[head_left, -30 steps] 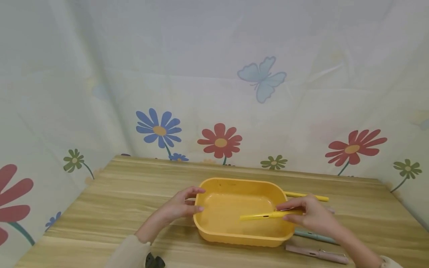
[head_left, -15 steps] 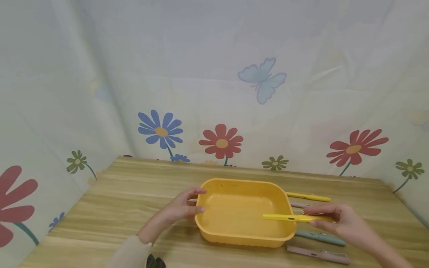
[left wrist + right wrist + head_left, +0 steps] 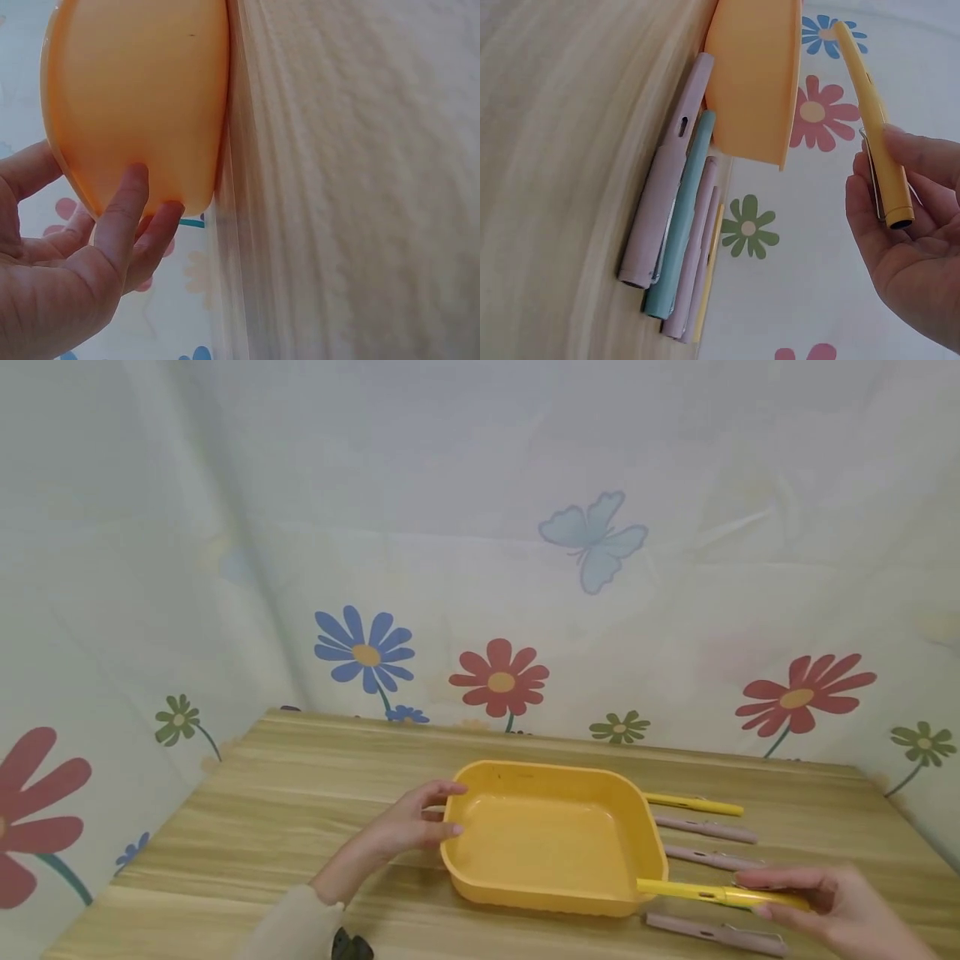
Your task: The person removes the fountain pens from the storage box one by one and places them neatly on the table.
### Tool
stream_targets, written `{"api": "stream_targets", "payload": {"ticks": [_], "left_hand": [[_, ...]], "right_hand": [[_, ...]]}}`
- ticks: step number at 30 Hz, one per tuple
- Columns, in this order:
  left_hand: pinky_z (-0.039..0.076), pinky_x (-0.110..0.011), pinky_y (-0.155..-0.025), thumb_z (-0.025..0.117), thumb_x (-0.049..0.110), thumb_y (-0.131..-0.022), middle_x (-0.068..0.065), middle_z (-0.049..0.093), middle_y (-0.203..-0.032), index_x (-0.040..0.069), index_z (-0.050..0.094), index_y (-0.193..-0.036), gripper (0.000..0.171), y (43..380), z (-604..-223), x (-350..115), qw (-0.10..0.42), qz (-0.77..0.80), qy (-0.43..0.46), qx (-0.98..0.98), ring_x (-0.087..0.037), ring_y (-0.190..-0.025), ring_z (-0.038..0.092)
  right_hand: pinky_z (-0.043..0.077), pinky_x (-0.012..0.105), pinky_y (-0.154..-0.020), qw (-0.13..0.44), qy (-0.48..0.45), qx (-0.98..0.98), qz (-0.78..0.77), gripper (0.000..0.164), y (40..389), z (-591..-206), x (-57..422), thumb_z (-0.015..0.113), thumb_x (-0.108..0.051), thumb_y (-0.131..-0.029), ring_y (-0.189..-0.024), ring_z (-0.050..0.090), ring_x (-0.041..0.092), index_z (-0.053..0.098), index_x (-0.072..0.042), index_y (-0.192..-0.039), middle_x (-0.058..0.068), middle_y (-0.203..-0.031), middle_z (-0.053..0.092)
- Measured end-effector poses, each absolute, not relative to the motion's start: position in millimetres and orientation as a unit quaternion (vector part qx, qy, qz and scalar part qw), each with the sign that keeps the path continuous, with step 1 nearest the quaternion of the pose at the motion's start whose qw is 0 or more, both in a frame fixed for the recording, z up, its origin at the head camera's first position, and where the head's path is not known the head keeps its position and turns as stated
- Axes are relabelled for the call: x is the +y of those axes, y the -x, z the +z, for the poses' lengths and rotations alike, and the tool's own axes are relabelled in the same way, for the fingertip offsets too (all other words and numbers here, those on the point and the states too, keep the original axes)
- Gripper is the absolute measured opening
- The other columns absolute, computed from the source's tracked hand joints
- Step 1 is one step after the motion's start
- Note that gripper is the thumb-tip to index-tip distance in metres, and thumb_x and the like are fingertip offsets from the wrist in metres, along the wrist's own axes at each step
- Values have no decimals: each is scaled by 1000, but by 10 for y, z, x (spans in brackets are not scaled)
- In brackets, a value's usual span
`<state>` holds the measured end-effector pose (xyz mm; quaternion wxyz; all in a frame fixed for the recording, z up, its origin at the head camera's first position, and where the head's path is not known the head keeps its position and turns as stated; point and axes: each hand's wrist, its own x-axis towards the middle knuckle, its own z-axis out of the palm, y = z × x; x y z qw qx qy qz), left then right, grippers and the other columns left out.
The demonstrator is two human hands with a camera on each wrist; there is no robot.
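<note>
My left hand (image 3: 408, 821) holds the left wall of a yellow plastic basin (image 3: 555, 897), some fingers over the rim and others against the outer wall (image 3: 150, 90). Above the table at the basin's right end, my right hand (image 3: 832, 902) grips a yellow fountain pen (image 3: 712, 893) by its clipped cap, with the tip end pointing left over the rim. In the right wrist view this pen (image 3: 874, 112) is clear of the row below. That row has a lilac pen (image 3: 652, 210), a teal pen (image 3: 682, 225), further lilac pens (image 3: 708, 829) and a yellow pen (image 3: 701, 803).
The wood-grain table (image 3: 315, 777) carries the basin and the row of pens to its right. A flower-printed cloth (image 3: 420, 568) hangs behind and beside the table. A small dark object (image 3: 350, 945) sits by the left sleeve (image 3: 292, 927).
My right hand has carried the yellow pen from over the basin to the right and nearer to me, above the row. My left hand still holds the basin.
</note>
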<state>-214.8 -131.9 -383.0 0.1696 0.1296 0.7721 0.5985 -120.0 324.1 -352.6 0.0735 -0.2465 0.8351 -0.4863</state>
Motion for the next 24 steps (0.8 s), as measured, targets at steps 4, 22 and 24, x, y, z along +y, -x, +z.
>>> {"api": "stream_targets", "payload": {"ticks": [4, 22, 24], "left_hand": [[54, -39, -75, 66, 7, -81, -27, 41, -131, 1, 45, -128, 52, 2139, -3835, -1303, 168, 598, -131, 773, -39, -112, 50], [53, -37, -77, 65, 5, -82, -26, 41, -131, -1, 42, -129, 53, 2119, -3780, -1293, 177, 599, -134, 769, -35, -111, 51], [53, -38, -77, 65, 5, -81, -26, 41, -131, -1, 42, -129, 53, 2117, -3780, -1304, 177, 600, -132, 769, -36, -111, 51]], "right_hand": [[51, 15, -68, 98, 223, 846, -475, 29, 1115, -3555, 3356, 57, 5, -85, -86, 60, -2, 67, -7, -108, -18, -101, 65], [48, 16, -78, 304, 187, 698, -621, 41, 1074, -3857, 3655, 44, 4, -92, -98, 59, 2, 65, -23, -114, -10, -110, 65], [48, 16, -78, 314, 179, 695, -622, 39, 1084, -3869, 3638, 45, 3, -91, -98, 58, 1, 65, -21, -114, -9, -109, 65]]}}
